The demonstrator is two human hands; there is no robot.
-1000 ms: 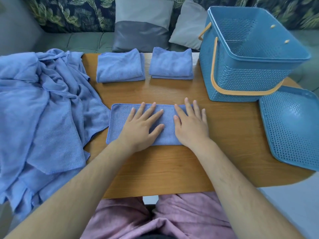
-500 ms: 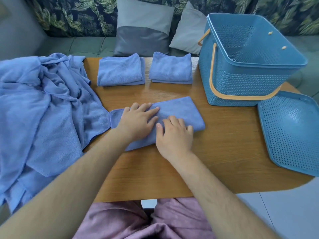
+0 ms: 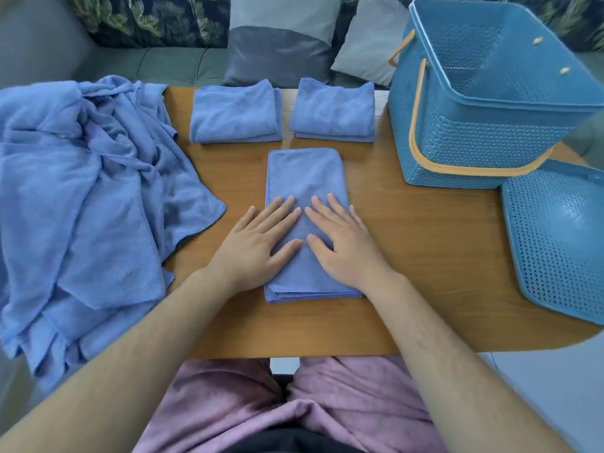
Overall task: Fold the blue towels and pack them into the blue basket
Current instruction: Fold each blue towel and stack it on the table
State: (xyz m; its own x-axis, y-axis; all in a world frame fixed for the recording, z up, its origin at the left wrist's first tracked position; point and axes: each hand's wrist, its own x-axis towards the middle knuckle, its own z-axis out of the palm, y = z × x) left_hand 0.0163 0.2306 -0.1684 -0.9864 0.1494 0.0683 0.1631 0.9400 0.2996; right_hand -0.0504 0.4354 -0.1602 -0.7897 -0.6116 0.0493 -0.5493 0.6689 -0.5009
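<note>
A folded blue towel strip (image 3: 305, 178) lies lengthwise on the wooden table (image 3: 425, 250), pointing away from me. My left hand (image 3: 258, 243) and my right hand (image 3: 343, 243) press flat on its near half, fingers straight, side by side. Two folded blue towels (image 3: 235, 112) (image 3: 333, 109) sit side by side at the table's far edge. A heap of unfolded blue towels (image 3: 75, 197) covers the table's left end. The blue basket (image 3: 483, 103) with an orange handle stands at the back right; its inside looks empty.
The basket's perforated blue lid (image 3: 555, 240) lies flat on the table at the right, near the edge. Sofa cushions (image 3: 281, 37) sit behind the table. My pink-clad lap (image 3: 287, 403) is under the near edge.
The towel strip lay crosswise a second ago; both hands turned it a quarter turn, so it now runs away from me. The hands are flat on its near half again.
</note>
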